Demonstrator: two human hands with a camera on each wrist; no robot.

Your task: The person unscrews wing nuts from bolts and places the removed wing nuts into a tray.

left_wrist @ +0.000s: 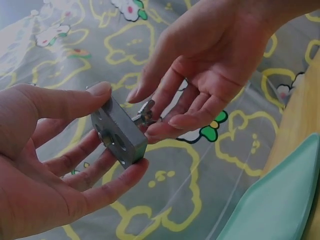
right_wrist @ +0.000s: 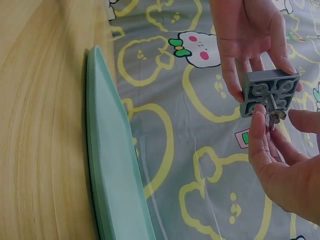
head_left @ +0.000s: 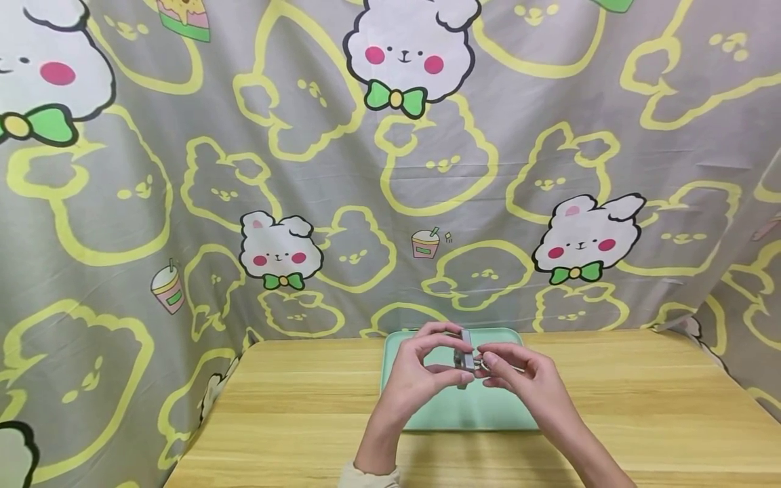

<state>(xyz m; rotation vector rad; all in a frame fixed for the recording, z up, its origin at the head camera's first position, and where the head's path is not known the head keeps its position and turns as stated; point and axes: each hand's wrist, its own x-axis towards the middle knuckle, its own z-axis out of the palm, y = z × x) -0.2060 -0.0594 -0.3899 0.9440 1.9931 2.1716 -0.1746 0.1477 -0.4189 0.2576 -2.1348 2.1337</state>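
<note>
My left hand (head_left: 415, 373) grips a small grey square block (left_wrist: 121, 131) by its edges, thumb on one side and fingers on the other. The block has round holes, and its hollowed face (right_wrist: 261, 90) shows in the right wrist view. A threaded bolt (right_wrist: 273, 102) sticks out from that face, carrying a metal wing nut (right_wrist: 277, 117). My right hand (head_left: 531, 376) is at the wing nut with fingers loosely bent. Its thumb stands slightly apart from the nut, while fingertips lie close beside it; whether they touch is unclear.
Below the hands, a pale green tray (head_left: 427, 421) lies on the wood-grain table (head_left: 293, 407). A grey curtain (head_left: 342, 183) with rabbit patterns hangs behind the table and along its sides.
</note>
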